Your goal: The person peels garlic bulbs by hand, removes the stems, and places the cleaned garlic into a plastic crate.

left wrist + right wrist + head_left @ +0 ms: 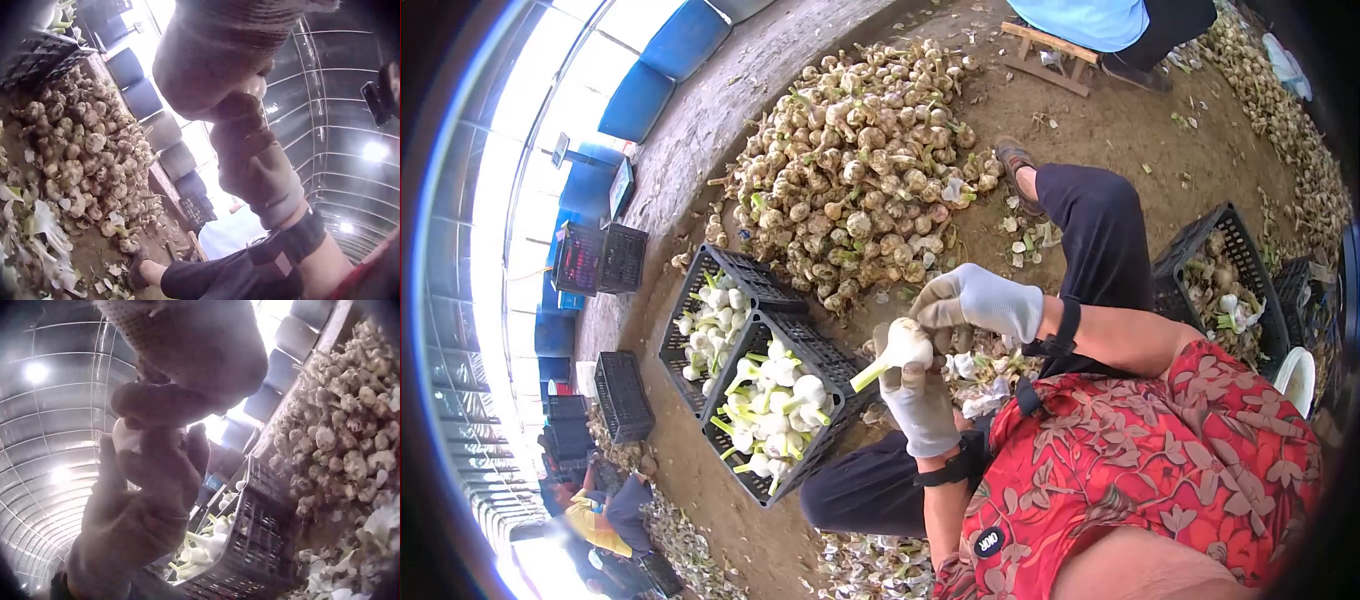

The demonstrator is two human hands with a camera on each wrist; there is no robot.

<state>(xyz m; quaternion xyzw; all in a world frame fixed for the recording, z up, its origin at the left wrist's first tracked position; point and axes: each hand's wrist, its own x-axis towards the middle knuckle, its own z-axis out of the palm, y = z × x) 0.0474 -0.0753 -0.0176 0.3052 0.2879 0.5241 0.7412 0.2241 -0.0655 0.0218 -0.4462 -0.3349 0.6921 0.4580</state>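
A white garlic bulb (907, 344) with a cut green stem lies between two gloved hands, stem pointing down and left in the head view. My left hand (922, 408) grips it from below, its fingertips around the bulb. Against the bulb's root end, my right hand (990, 300) has its fingers curled and pinching. Both gloves are pale with dirty fingertips. Little of the bulb (255, 86) shows in the left wrist view, the hands covering most of it. Part of it also shows in the right wrist view, behind the glove fingers.
A heap of unpeeled garlic (850, 170) lies on the ground ahead. Two black crates hold cleaned garlic; the nearer crate (810, 340) stands beside my left hand. Another black crate (1235, 290) is at the right. Loose skins (980, 385) litter the ground. Someone sits near a wooden stool (1050, 45).
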